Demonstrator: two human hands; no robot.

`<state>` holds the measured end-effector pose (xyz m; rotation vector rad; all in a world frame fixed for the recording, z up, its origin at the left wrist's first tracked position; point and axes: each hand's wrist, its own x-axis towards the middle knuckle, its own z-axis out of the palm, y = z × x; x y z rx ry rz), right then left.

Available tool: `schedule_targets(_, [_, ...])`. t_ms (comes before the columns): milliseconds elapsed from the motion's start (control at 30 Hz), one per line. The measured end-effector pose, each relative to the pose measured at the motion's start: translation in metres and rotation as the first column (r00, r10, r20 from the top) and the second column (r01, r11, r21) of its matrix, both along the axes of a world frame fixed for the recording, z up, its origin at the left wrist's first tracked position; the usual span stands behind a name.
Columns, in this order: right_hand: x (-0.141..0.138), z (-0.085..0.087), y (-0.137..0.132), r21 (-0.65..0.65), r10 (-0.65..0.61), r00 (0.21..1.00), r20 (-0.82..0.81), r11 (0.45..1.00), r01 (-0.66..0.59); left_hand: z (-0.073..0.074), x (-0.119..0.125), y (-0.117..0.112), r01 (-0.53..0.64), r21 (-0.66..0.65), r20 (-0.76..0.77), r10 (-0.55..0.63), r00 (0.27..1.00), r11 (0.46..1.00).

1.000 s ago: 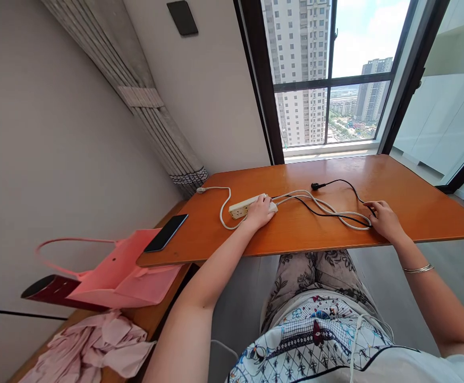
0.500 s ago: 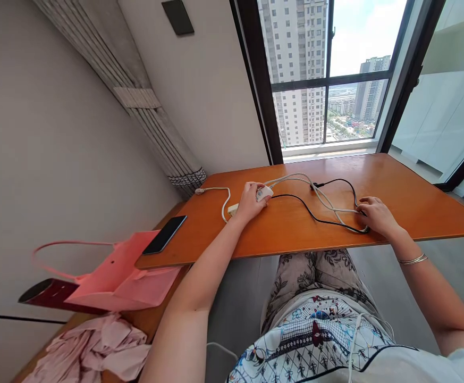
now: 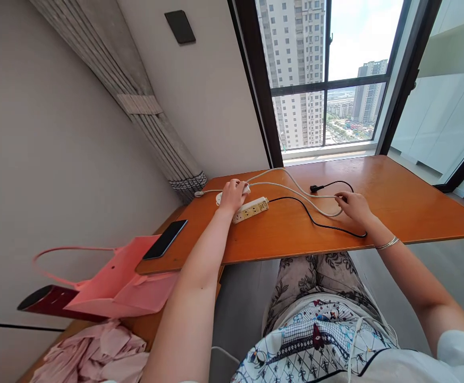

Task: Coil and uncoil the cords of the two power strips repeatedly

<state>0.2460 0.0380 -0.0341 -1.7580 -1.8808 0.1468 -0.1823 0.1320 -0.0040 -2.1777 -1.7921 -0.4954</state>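
Observation:
On the orange-brown table, my left hand point(image 3: 234, 196) is closed around a white power strip point(image 3: 219, 198), most of which its fingers cover. A white cord point(image 3: 283, 185) runs from that strip in loose loops toward the right. My right hand point(image 3: 354, 206) pinches this cord between thumb and fingertips, just above the tabletop. A second, cream power strip point(image 3: 251, 209) lies in front of my left hand, its sockets facing up. Its black cord point(image 3: 315, 217) curves to the right, passes near my right wrist, and ends in a black plug point(image 3: 315, 188) behind.
A dark phone point(image 3: 165, 239) lies at the left edge of the table point(image 3: 295, 236). Beside it, lower down, are a pink bag point(image 3: 124, 287), a dark red cylinder point(image 3: 50, 302) and crumpled pink cloth point(image 3: 92, 354). A window point(image 3: 327, 85) stands behind the table. A white plug end point(image 3: 199, 194) rests far left.
My left hand has moved left with the white strip, uncovering the cream one. My right hand has shifted left with the white cord, away from the black cord. The white loops have spread.

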Motion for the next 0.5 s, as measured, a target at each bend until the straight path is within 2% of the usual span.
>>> schedule_targets(167, [-0.013, 0.000, 0.019, -0.104, 0.074, 0.995, 0.072, 0.992, -0.066, -0.012, -0.003, 0.014, -0.085, -0.107, 0.030, 0.089, 0.996, 0.991])
schedule_targets(333, [-0.016, 0.002, 0.029, -0.261, 0.143, 0.979, 0.148, 0.960, -0.101, -0.023, -0.010, 0.022, -0.090, -0.258, 0.039, 0.103, 0.994, 0.962])
schedule_targets(500, [-0.017, 0.000, 0.030, -0.319, 0.231, 0.954, 0.190, 0.934, -0.163, -0.021, -0.008, 0.024, -0.085, -0.267, 0.027, 0.095, 0.995, 0.960])
